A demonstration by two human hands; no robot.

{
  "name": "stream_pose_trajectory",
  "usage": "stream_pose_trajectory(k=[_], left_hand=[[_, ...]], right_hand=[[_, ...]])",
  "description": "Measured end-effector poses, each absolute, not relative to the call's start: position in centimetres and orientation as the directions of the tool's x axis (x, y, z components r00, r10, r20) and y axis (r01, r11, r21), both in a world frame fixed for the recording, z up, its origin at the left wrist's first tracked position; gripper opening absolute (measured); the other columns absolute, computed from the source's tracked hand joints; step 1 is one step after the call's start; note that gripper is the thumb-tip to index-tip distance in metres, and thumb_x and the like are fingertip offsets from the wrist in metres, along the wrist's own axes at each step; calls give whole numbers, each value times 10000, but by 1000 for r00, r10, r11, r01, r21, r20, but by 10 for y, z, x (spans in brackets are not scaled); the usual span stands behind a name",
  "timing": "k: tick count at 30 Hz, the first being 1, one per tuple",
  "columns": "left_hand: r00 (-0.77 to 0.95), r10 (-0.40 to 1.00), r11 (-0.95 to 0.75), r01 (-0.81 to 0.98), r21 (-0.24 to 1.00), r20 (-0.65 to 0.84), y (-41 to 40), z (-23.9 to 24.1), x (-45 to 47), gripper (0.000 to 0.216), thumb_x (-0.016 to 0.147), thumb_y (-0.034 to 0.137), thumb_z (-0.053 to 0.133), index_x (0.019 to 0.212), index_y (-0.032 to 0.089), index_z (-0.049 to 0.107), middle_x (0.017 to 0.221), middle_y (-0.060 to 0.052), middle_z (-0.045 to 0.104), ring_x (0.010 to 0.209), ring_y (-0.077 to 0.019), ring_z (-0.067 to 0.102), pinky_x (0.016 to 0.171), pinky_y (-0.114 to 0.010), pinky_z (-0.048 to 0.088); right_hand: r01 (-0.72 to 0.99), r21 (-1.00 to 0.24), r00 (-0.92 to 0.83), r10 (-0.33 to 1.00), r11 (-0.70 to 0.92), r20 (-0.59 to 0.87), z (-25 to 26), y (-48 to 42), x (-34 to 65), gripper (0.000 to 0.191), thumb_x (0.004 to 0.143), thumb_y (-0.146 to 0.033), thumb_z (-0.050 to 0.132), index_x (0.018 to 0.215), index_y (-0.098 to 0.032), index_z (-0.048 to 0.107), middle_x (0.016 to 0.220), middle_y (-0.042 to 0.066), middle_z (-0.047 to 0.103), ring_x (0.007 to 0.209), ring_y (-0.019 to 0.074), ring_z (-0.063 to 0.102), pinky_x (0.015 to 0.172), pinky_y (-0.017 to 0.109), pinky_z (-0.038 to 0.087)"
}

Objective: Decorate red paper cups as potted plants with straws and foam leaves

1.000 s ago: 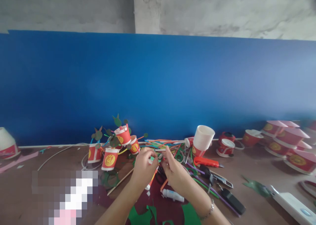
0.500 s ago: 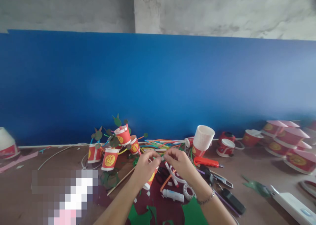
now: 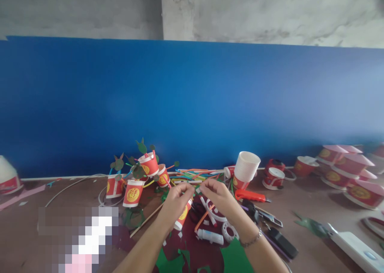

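Note:
My right hand (image 3: pixel 216 195) is pinched on a small pale scrap (image 3: pixel 197 190) that shows at its fingertips; whether it is paper or tape I cannot make out. Close by on the left, my left hand (image 3: pixel 180 199) has thumb and forefinger pressed together, and anything between them is hidden. Below the left hand a red and white paper cup (image 3: pixel 182 216) lies tilted, partly covered by that hand. Under the right hand are a white tape ring (image 3: pixel 230 231), a glue stick (image 3: pixel 210 237) and a red-and-white marker (image 3: pixel 209 212).
Several decorated cups (image 3: pixel 133 193) with straws and green paper discs stand left. Colourful straws (image 3: pixel 195 176) lie along the blue panel. To the right are a cup stack (image 3: pixel 247 167), an orange-red cutter (image 3: pixel 251 196), keys (image 3: pixel 281 241) and pink-topped cups (image 3: pixel 354 165). Green paper (image 3: pixel 235 257) lies in front.
My hands have moved slightly apart. The pale scrap stays at my right fingertips, with a small gap to the left ones. The view has shifted very slightly.

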State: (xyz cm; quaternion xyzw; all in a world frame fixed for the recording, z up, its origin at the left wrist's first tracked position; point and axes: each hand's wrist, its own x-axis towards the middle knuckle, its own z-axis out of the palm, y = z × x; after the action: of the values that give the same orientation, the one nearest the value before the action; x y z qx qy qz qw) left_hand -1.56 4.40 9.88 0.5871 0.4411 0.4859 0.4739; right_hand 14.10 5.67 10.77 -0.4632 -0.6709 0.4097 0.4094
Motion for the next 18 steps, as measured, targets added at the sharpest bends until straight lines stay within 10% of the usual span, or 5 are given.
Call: stream_pose_trajectory(k=[18], left_hand=[[95,948,-319,228,920,305,45,98,-19,121,761,196,529,652,178,580,825,-29,600,813,-173,575,730,-266,438]], right_hand=[[313,-919,-175,966,240,193,102,65,145,280,826,-377,461,818,-148,622,668,18,587,643,155,543,624,268,416]])
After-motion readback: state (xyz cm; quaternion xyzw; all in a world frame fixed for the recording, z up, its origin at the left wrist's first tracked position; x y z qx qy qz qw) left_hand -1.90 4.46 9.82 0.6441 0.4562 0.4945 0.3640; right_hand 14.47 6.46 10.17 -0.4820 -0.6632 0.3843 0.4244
